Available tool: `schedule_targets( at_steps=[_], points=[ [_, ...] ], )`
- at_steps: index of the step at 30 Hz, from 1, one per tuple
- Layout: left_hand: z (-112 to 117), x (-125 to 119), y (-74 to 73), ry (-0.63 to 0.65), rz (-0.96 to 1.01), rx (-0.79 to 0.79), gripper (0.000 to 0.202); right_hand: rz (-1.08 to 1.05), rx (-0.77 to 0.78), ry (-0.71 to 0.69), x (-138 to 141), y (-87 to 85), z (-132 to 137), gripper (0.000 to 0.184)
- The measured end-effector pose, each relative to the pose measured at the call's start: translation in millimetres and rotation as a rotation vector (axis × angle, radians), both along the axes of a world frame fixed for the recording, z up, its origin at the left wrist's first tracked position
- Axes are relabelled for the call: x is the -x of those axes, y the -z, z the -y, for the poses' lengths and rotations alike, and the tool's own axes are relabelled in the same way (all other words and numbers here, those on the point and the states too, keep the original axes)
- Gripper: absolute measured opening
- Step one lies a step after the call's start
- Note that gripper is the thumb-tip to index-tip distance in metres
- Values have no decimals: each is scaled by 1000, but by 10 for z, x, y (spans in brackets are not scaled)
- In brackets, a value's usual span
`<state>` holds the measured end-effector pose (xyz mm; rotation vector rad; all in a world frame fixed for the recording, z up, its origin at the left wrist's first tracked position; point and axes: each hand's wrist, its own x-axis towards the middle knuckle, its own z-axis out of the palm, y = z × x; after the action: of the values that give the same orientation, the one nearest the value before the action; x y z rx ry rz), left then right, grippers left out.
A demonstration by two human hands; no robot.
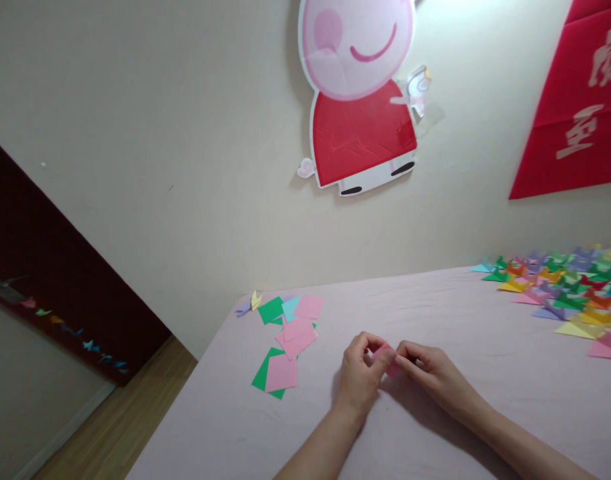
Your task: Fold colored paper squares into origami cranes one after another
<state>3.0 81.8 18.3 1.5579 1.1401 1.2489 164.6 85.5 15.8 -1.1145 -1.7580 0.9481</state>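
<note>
A small folded piece of pink paper (pixel 384 353) is held just above the tabletop between my two hands. My left hand (pixel 361 373) pinches it from the left, thumb in front and fingers curled behind. On the other side, my right hand (pixel 430 370) is closed on the paper's right edge with thumb and index finger. Fingers cover much of the paper, so its exact folded shape cannot be made out.
Loose pink, green and blue paper squares (pixel 281 371) lie left of my hands. Beyond them sit a yellow and a purple folded paper piece (pixel 256 301). Rows of colourful folded paper birds (pixel 580 293) cover the table's right side. A wall (pixel 210 200) rises behind the table (pixel 225 427).
</note>
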Motion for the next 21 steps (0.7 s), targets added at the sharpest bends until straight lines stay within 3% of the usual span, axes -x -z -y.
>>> schedule_targets(
  at_steps=[4,11,18,21],
  points=[
    [-13,-13,27,-20,-16,-4,28,40,-20,-12,17,20,0,43],
    [-71,-30,94,-68,140,72,42,-19,112,-64,13,-33,-30,41],
    [-77,-21,49,-156,228,78,51,-80,61,70,-23,-20,-42,43],
    [-72,-21,31,-169,249,73,51,-39,17,15,10,-10,-21,42]
  ],
)
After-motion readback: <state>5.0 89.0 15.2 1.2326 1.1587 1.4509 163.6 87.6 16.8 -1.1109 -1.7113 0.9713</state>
